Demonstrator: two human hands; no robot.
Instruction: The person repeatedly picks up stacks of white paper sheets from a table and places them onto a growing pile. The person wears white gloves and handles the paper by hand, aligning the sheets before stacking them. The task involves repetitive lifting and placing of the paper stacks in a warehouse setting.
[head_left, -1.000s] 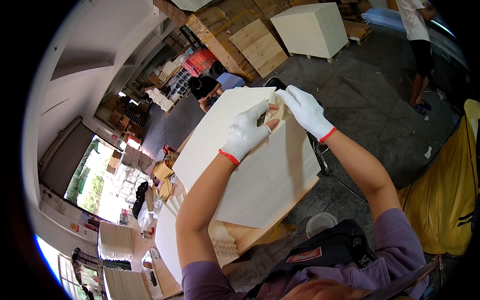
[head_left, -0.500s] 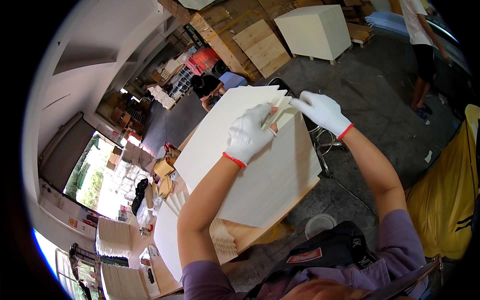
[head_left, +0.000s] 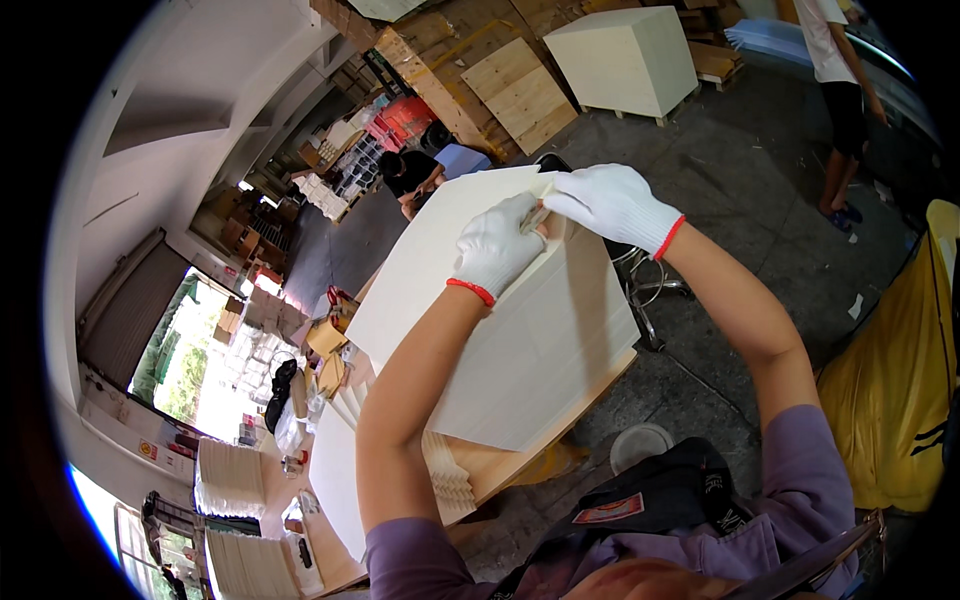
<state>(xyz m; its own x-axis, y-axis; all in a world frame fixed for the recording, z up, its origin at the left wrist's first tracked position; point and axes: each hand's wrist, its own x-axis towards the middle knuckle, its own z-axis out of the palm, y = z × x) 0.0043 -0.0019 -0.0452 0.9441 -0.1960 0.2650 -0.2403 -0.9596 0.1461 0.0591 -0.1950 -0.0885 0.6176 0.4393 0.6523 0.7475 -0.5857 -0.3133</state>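
A tall stack of cream-white sheets (head_left: 545,370) stands on a wooden table (head_left: 610,370) in front of me. My left hand (head_left: 498,243), in a white knit glove with a red cuff, lies on the top sheet (head_left: 405,275) near its right edge. Its fingers curl over that edge and grip the upper sheets. At the far right corner, my right hand (head_left: 615,205), gloved alike, pinches the sheets' corner close beside the left fingertips. How many sheets each hand holds is hidden by the gloves.
Left of the stack lie more fanned white sheets (head_left: 330,470), with two piles of sheets (head_left: 230,475) beyond. A chair (head_left: 645,290) stands behind the stack. A white bucket (head_left: 640,445) and a yellow bag (head_left: 890,390) are at right. One person sits far off; another stands at far right.
My right hand has moved left and inward onto the sheets' corner, nearer my left hand. The separated sheet corners have come closer together, and the left fingers have curled in slightly.
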